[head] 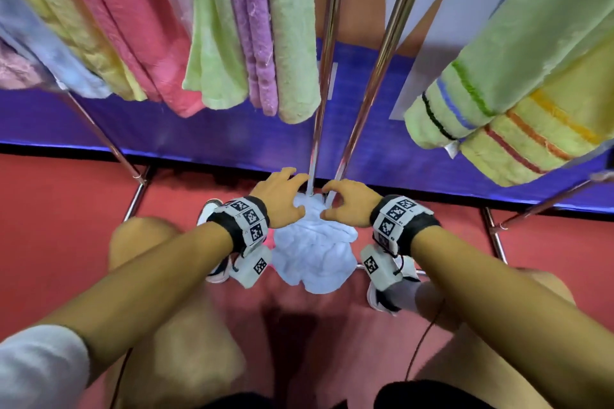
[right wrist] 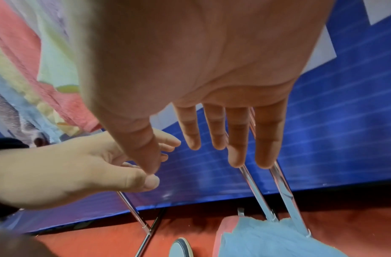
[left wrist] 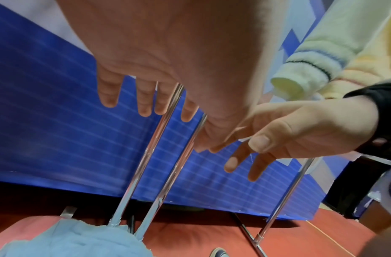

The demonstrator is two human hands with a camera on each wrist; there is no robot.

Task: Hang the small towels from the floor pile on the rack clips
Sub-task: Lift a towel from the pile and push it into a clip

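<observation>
Red floor (head: 66,209) under the rack; pale blue towel pile (head: 312,249) lies near; left hand (head: 279,196) and right hand (head: 349,206) hover above it, fingers spread, holding nothing

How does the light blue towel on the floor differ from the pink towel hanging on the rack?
The light blue towel lies crumpled in a heap on the red floor, under both hands; the pink towel hangs straight down from the rack. The blue one is bunched and wrinkled, while the pink one is stretched long with neat folds. Neither the left hand nor the right hand grips either yet. Both towels look like plain terry cloth.
</observation>
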